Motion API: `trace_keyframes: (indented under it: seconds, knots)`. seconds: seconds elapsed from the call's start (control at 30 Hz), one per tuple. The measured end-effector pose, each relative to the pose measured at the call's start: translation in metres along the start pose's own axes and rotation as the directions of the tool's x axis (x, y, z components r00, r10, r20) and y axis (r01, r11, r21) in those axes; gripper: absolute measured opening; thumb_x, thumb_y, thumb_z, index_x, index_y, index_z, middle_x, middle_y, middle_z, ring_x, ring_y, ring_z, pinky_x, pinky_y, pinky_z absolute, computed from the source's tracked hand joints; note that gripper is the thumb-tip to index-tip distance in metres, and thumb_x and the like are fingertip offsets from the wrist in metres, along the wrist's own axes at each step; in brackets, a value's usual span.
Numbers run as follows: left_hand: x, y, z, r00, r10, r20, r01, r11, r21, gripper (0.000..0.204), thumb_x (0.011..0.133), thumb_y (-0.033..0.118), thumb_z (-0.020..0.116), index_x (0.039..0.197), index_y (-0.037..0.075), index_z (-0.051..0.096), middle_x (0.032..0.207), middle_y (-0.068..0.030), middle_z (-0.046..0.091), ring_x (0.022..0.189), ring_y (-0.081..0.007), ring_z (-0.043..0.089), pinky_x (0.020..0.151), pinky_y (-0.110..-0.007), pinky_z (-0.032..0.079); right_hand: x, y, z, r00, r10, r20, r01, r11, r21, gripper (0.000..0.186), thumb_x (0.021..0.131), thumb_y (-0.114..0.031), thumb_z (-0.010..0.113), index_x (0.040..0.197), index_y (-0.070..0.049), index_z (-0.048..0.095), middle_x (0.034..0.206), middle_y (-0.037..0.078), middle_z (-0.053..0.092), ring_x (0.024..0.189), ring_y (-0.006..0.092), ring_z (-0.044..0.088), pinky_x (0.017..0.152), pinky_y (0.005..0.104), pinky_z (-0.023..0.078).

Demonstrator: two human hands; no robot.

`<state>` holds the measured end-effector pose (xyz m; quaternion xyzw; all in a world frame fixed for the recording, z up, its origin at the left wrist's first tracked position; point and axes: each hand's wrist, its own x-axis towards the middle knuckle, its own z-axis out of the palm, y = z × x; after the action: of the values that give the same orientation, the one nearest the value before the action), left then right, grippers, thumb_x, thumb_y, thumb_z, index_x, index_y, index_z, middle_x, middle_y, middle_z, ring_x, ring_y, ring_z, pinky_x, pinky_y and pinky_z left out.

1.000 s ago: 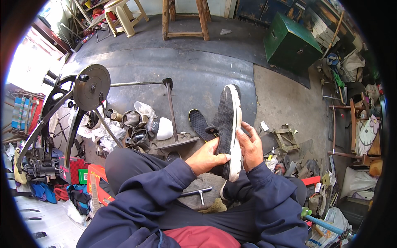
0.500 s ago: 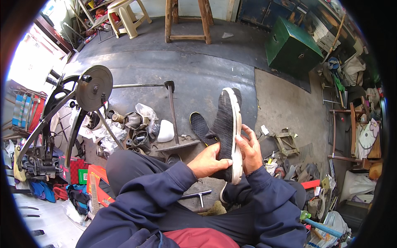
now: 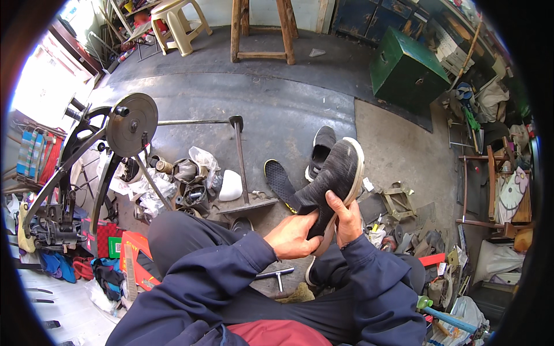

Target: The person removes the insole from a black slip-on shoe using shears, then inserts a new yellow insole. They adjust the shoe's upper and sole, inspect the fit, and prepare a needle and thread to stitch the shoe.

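A black knit sneaker (image 3: 333, 173) with a pale sole is held above my lap, its toe pointing away and tipped to the right. At its heel end, my left hand (image 3: 293, 235) is closed on it, with some fingertips hidden at the shoe's opening. My right hand (image 3: 345, 218) grips the right side, thumb on the dark upper and the other fingers hidden by the sole. Beyond it, a matching sneaker (image 3: 316, 167) rests on the floor. Just left of that lies a dark insole (image 3: 278, 180) with a yellow edge, partly covered by the held shoe.
On the left stands a black hand-cranked sewing machine (image 3: 131, 124), with plastic bags (image 3: 156, 185) and cans below. A metal post on a flat base (image 3: 248, 205) stands before my knee. Between my legs lies a T-shaped tool (image 3: 279, 274). Tools and scraps (image 3: 412, 236) crowd the right.
The held sneaker has turned from sole edge-on to show its upper, its toe swinging down and right. My right thumb now lies on the upper. The floor sneaker has come into view.
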<state>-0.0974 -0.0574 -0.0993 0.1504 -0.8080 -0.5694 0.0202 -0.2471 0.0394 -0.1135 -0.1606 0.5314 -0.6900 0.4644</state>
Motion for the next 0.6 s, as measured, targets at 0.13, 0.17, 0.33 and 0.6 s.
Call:
trace_keyframes:
  seconds: [0.13,0.17,0.33,0.6]
  knots:
    - [0.004,-0.003,0.002,1.000,-0.015,-0.019,0.009,0.964,-0.267,0.039,0.096,0.023,0.071,0.119,-0.005,0.055,0.086,-0.0121,0.065,0.077,-0.0150,0.061,0.071,-0.032,0.052,0.002,0.002,-0.001,0.998,-0.037,-0.055,0.038,0.999,0.016,0.040,0.100,-0.021,0.070,0.133,0.001,0.063,0.126,0.008,0.069,0.113,0.0189,0.064,0.102,0.0340,0.047]
    - [0.004,-0.004,0.002,0.998,-0.054,-0.019,0.044,0.933,-0.356,0.039,0.096,0.023,0.071,0.120,-0.004,0.055,0.086,-0.0099,0.065,0.076,-0.0140,0.061,0.069,-0.032,0.051,0.003,0.003,-0.002,0.998,-0.041,-0.056,0.041,0.999,0.001,0.040,0.100,-0.021,0.070,0.132,0.002,0.063,0.126,0.008,0.069,0.112,0.0190,0.065,0.102,0.0340,0.048]
    - [0.005,-0.002,0.004,0.980,-0.198,-0.006,0.134,0.683,-0.718,0.034,0.100,0.025,0.069,0.121,-0.001,0.060,0.091,-0.0030,0.066,0.073,-0.0083,0.059,0.060,-0.026,0.050,0.003,0.002,-0.004,0.998,-0.034,-0.054,0.034,0.999,-0.004,0.039,0.101,-0.023,0.069,0.130,0.002,0.064,0.122,0.009,0.070,0.109,0.0192,0.066,0.097,0.0338,0.050]
    - [0.005,-0.010,-0.005,0.958,-0.280,-0.057,0.113,0.555,-0.824,0.031,0.105,0.036,0.062,0.121,0.010,0.068,0.095,0.0023,0.067,0.080,-0.0065,0.061,0.067,-0.023,0.050,0.002,-0.009,-0.001,0.997,0.064,0.049,-0.067,0.995,0.075,0.056,0.106,-0.049,0.056,0.134,0.000,0.057,0.120,0.011,0.070,0.107,0.0215,0.068,0.096,0.0357,0.053]
